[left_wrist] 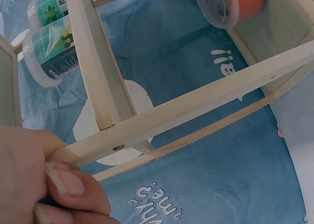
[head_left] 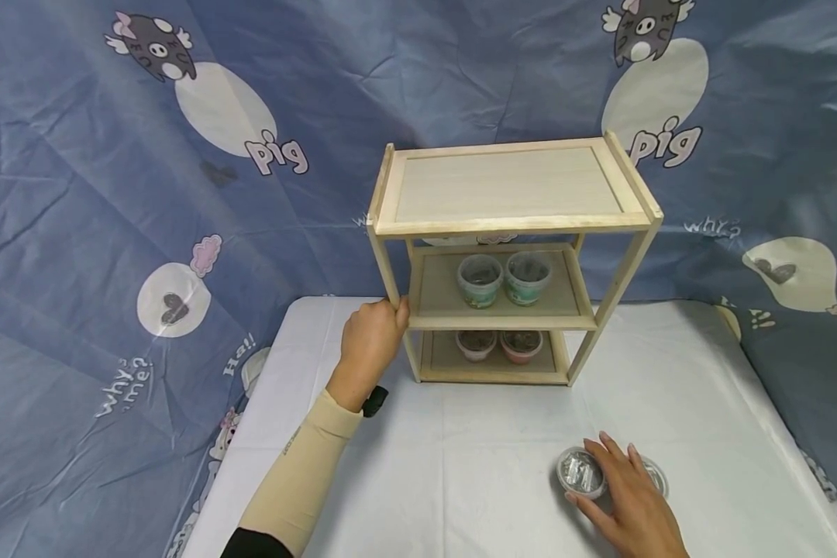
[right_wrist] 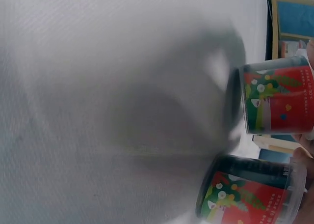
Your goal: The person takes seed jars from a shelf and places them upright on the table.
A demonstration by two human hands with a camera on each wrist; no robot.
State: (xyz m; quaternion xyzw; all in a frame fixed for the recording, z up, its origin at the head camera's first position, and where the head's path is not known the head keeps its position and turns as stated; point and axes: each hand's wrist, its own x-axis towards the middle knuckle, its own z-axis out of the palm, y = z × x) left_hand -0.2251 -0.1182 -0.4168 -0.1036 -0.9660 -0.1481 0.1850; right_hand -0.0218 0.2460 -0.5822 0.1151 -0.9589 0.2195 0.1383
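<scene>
My left hand (head_left: pixel 371 341) grips the front left post of a small wooden shelf rack (head_left: pixel 509 225); in the left wrist view the fingers (left_wrist: pixel 73 184) curl at the post (left_wrist: pixel 196 111). At the front right, my right hand (head_left: pixel 628 492) holds a clear lidded plastic cup (head_left: pixel 581 473) between thumb and fingers. A second such cup (head_left: pixel 657 476) is beside it, partly hidden under the fingers. In the right wrist view both have red and green labels, the upper cup (right_wrist: pixel 279 96) and the lower cup (right_wrist: pixel 245 194).
Two green-labelled cups, left (head_left: pixel 480 280) and right (head_left: pixel 527 277), stand on the middle shelf. On the bottom shelf are a pale cup (head_left: pixel 476 345) and a reddish cup (head_left: pixel 521 346). The white table (head_left: pixel 390 480) meets a blue printed cloth (head_left: pixel 335 194) behind.
</scene>
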